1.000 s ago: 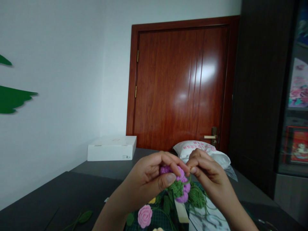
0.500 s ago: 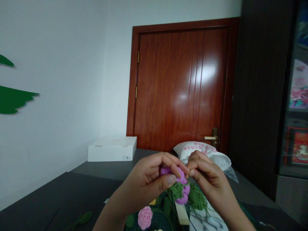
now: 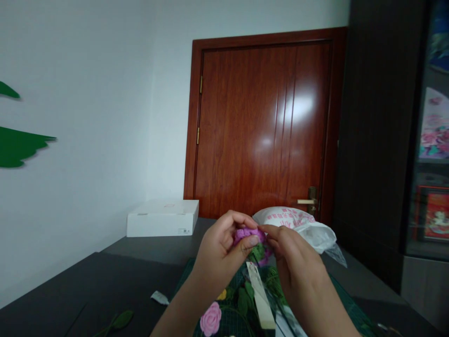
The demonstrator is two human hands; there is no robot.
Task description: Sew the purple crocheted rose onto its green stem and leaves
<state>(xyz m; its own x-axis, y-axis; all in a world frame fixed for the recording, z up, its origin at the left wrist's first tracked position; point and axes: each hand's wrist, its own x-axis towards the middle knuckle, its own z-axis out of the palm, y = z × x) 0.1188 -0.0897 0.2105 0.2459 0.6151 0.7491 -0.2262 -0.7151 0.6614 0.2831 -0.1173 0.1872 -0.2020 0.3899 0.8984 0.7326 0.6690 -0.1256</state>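
Between my hands is a purple crocheted flower point(image 3: 247, 232) with a green yarn base point(image 3: 257, 252). My left hand point(image 3: 228, 241) is closed around its left side, thumb across the front. My right hand point(image 3: 293, 255) reaches in from the right, its index fingertip at the flower's upper edge; its other fingers are curled and partly hidden, so I cannot tell whether they grip it. Below lie a pink crocheted rose point(image 3: 210, 319), green leaves point(image 3: 242, 299), a pale flat strip point(image 3: 259, 299) and a bundle of green yarn point(image 3: 274, 283), partly behind my right hand.
A dark green mat point(image 3: 345, 297) lies on the dark table point(image 3: 140, 271). A white box point(image 3: 161, 223) stands at the back left, a white plastic bag point(image 3: 291, 220) at the back right. At the front left is a loose leaf point(image 3: 122, 319), and a small white scrap point(image 3: 160, 297) lies nearby.
My left hand has turned more upright with the flower. My right hand has swung over closer to it, its index finger now stretched to the flower's top. More of the pale strip shows.
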